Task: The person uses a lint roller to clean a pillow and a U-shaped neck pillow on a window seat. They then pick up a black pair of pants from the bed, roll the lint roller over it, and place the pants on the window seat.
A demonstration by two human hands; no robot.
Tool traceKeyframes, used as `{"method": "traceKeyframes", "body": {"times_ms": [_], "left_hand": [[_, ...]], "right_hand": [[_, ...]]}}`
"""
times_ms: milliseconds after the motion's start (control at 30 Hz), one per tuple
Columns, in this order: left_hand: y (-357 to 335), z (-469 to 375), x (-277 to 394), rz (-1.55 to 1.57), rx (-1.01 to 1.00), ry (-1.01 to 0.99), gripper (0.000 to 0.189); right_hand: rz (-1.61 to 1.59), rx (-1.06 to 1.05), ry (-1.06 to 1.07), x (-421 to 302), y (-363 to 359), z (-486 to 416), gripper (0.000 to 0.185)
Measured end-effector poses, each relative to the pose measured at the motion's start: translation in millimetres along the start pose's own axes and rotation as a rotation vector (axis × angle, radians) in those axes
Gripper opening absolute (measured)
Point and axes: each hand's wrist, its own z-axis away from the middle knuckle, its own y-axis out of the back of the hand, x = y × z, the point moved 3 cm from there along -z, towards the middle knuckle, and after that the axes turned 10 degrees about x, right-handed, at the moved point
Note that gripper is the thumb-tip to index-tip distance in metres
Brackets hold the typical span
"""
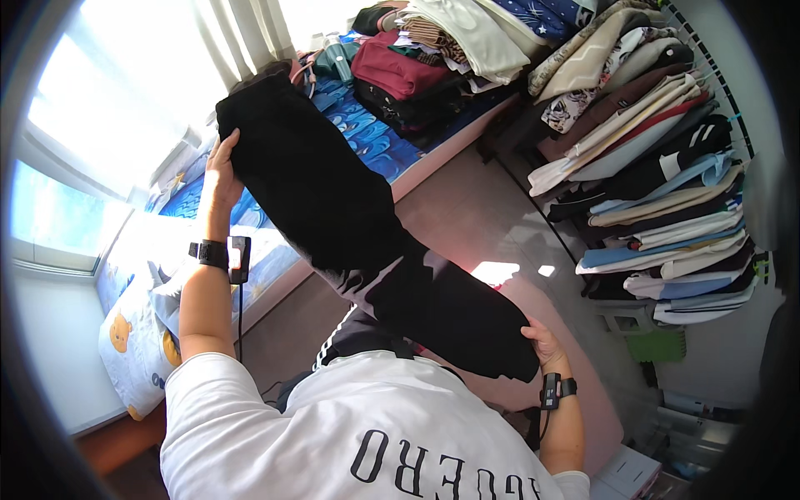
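Note:
A long black garment, which looks like trousers laid lengthwise, stretches slantwise across the front of my body. My left hand grips its far end at the upper left, by the bed, with the thumb over the cloth. At the lower right, my right hand pinches the corner of the other end. The cloth sags and creases in the middle, close to my waist. Part of each hand's fingers is hidden behind the fabric.
A bed with a blue patterned sheet carries a pile of folded clothes. Hanging garments fill a rack on the right. A pillow with a bear print lies at left. Cables hang from both wrist devices. A pink mat covers some floor.

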Motion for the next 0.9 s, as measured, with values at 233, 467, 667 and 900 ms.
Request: {"method": "traceKeyframes", "body": {"times_ms": [233,467,667,900], "left_hand": [[63.7,31.1,129.4,-0.401,0.14,-0.552,0.045],[-16.8,71.4,13.8,-1.054,-0.282,-0.835,0.059],[32.2,59.5,-237.1,-1.195,-0.296,-0.515,0.045],[42.7,52.3,-238.2,-1.152,-0.656,-0.391,0.051]], "right_hand": [[0.112,-0.438,-0.169,-69.8,-242.4,-190.8,0.052],[0.206,-0.204,-0.32,-40.5,-305.9,-329.8,0.036],[0.114,0.147,-0.389,7.8,-286.6,-363.3,0.057],[0.458,0.004,-0.312,2.1,-278.8,-374.5,0.08]]}}
